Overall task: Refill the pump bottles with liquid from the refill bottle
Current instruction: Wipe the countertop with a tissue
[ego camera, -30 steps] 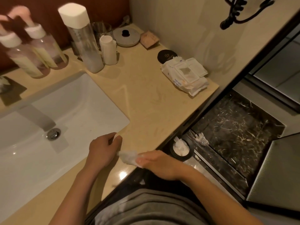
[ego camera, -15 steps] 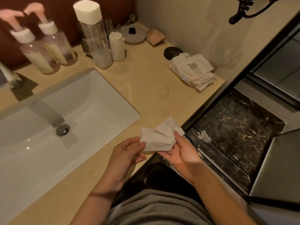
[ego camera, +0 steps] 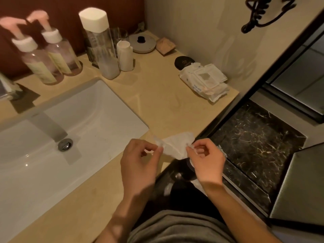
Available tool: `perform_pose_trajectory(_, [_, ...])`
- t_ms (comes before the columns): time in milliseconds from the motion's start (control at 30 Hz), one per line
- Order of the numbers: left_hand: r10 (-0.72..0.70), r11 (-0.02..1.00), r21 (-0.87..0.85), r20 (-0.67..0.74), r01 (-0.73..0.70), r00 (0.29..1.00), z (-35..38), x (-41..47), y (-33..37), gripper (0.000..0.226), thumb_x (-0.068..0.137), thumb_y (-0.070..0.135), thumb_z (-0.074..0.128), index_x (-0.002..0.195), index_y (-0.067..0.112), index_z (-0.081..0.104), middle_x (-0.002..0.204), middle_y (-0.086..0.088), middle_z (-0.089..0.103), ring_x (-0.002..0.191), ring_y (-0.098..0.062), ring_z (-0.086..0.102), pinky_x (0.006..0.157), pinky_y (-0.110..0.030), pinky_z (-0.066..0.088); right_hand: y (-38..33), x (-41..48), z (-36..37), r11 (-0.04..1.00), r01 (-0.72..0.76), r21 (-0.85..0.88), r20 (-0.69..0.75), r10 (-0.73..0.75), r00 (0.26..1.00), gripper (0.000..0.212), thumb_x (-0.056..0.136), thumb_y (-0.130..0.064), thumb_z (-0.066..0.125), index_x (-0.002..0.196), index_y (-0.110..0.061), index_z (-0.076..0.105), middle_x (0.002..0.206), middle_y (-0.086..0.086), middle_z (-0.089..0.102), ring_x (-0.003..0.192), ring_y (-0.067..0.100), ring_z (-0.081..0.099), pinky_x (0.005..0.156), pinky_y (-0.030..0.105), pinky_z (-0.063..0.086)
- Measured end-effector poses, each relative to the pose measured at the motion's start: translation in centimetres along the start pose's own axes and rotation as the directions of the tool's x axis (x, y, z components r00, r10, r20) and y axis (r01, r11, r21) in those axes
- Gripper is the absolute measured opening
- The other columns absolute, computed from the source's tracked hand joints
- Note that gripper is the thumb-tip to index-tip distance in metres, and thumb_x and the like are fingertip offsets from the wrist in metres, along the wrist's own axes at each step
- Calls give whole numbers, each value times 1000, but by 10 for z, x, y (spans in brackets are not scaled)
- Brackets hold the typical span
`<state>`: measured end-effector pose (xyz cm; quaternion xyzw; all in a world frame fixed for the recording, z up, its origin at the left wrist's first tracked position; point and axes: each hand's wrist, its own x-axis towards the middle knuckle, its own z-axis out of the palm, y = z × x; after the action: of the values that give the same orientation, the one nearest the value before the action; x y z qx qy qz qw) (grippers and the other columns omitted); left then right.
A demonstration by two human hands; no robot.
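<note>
White wipe [ego camera: 175, 148], one; pump bottles [ego camera: 40, 64] [ego camera: 61, 52], two; refill bottle [ego camera: 103, 50], one.

Beige countertop [ego camera: 157, 102], white sink [ego camera: 108, 106] inset. Bearing: pump bottle [ego camera: 40, 65], second pump bottle [ego camera: 61, 55], tall white-capped refill bottle [ego camera: 102, 50], small white bottle [ego camera: 124, 57], grey lidded dish [ego camera: 144, 43], black disc [ego camera: 182, 61], wipes pack [ego camera: 205, 81].

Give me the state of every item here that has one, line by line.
pump bottles: upright, pump heads on.
refill bottle: upright, cap on.
wipe: partly unfolded, held in the air.
left hand: pinches the wipe's left end.
right hand: pinches its right end.
wipes pack: lying flat.
faucet: no water running.
</note>
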<state>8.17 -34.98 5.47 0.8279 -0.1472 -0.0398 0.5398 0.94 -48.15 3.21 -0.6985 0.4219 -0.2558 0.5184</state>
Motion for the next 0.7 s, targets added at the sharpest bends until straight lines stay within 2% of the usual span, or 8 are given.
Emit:
perform_pose_trajectory(133, [329, 896, 285, 87, -340, 940, 32, 1, 11, 7, 84, 25, 60, 80, 20, 64, 93, 10, 63, 87, -10, 43, 72, -20, 31, 1, 8, -3, 999, 31, 42, 60, -33, 998, 16, 73, -3, 77, 74, -11, 63, 68, 1, 62, 60, 4, 57, 59, 12, 47])
perform_pose_trajectory(233, [436, 797, 367, 200, -480, 877, 67, 0, 24, 11, 84, 23, 55, 85, 17, 64, 95, 4, 68, 87, -16, 42, 72, -25, 26, 3, 27, -23, 967, -169, 191, 171, 137, 976, 17, 79, 2, 69, 78, -13, 61, 76, 4, 62, 69, 10, 59, 61, 12, 48])
perform_pose_trajectory(333, [413, 757, 408, 305, -510, 858, 104, -5, 35, 19, 85, 27, 45, 89, 19, 62, 98, 4, 67, 94, -20, 44, 79, -31, 29, 10, 48, -48, 812, -452, 371, 315, 347, 883, 18, 88, 6, 56, 90, -12, 59, 86, 10, 63, 71, 12, 62, 60, 13, 51])
perform_pose_trajectory(400, [365, 756, 426, 354, -496, 861, 133, -9, 45, 21, 86, 29, 43, 90, 19, 61, 98, 5, 65, 99, -21, 45, 83, -35, 30, 21, 65, -72, 666, -564, 489, 405, 399, 823, 19, 91, 7, 48, 105, -1, 57, 83, 12, 64, 61, 8, 64, 55, 15, 51])
perform_pose_trajectory(467, [334, 752, 437, 394, -494, 856, 156, -12, 52, 22, 85, 33, 44, 89, 19, 60, 99, 4, 64, 101, -22, 44, 86, -36, 31, 31, 78, -91, 561, -615, 554, 476, 393, 787, 22, 92, 6, 46, 110, 0, 58, 82, 13, 67, 64, 10, 66, 58, 18, 52])
perform_pose_trajectory(533, [322, 732, 453, 428, -509, 844, 186, -18, 62, 23, 81, 35, 47, 90, 19, 62, 102, 2, 64, 103, -23, 43, 87, -35, 30, 44, 95, -117, 500, -642, 581, 525, 373, 765, 21, 86, -2, 51, 104, -1, 63, 87, 14, 68, 75, 15, 65, 68, 23, 51])
perform_pose_trajectory(600, [285, 726, 473, 454, -499, 844, 210, -23, 70, 24, 79, 35, 51, 91, 19, 64, 106, 2, 64, 105, -24, 45, 89, -35, 29, 54, 111, -139, 441, -683, 582, 559, 394, 730, 40, 75, -17, 58, 110, 1, 63, 103, 19, 67, 92, 22, 62, 81, 29, 47])
perform_pose_trajectory(700, [238, 711, 499, 493, -496, 837, 241, -27, 78, 24, 80, 36, 53, 93, 21, 65, 107, 4, 65, 106, -27, 52, 92, -35, 28, 70, 131, -162, 522, -693, 498, 514, 466, 720, 46, 71, -29, 65, 111, -6, 65, 100, 18, 65, 85, 24, 56, 71, 29, 44])
